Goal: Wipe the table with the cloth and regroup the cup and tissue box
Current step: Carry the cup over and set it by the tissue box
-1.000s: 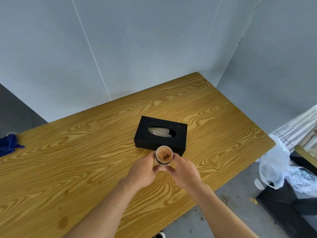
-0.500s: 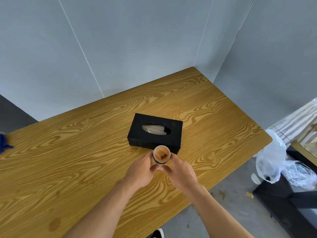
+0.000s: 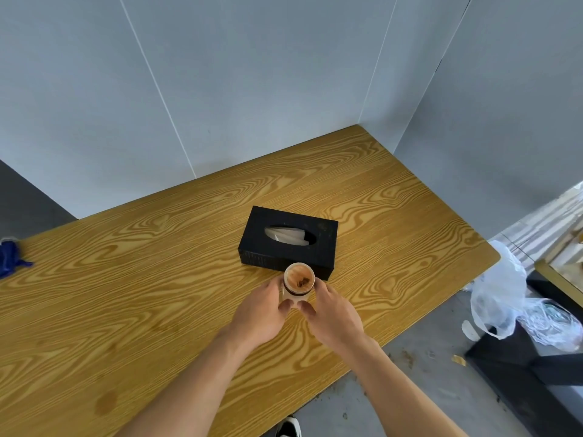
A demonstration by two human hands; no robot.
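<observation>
A small pale cup (image 3: 299, 282) with a dark band and brown residue inside stands on the wooden table (image 3: 157, 279), right against the near side of a black tissue box (image 3: 288, 242) with a white tissue in its slot. My left hand (image 3: 260, 313) wraps the cup's left side and my right hand (image 3: 332, 313) its right side, fingertips meeting at its base. A blue cloth (image 3: 11, 258) lies bunched at the table's far left edge.
Grey wall panels close the table's back and right sides. Off the right edge, on the floor, lie a white plastic bag (image 3: 501, 294) and dark furniture (image 3: 536, 373). A shoe tip (image 3: 288, 428) shows under the near edge.
Both hands stay around the cup beside the tissue box. The view has shifted slightly; the cup and box keep their places on the table.
</observation>
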